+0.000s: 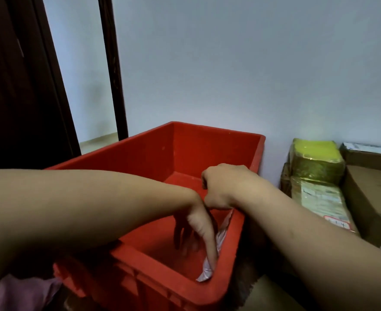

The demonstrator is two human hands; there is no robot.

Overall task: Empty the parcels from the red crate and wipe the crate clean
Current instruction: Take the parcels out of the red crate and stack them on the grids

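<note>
The red crate (153,153) stands in front of me, its inside nearly bare. One flat white-silver parcel (207,269) leans against the inside of its right wall. My left hand (196,230) reaches down into the crate with fingers spread, and one finger lies along the parcel's face. My right hand (226,187) is closed over the crate's right side, directly above the parcel's top edge, which runs up under it. The grip itself is hidden by the hand.
Several wrapped parcels lie right of the crate: a yellow-green one (315,158), a taped one with labels (319,200) and a cardboard box (373,189). A pink cloth (21,292) lies at the lower left. A dark door (16,86) stands left, a pale wall behind.
</note>
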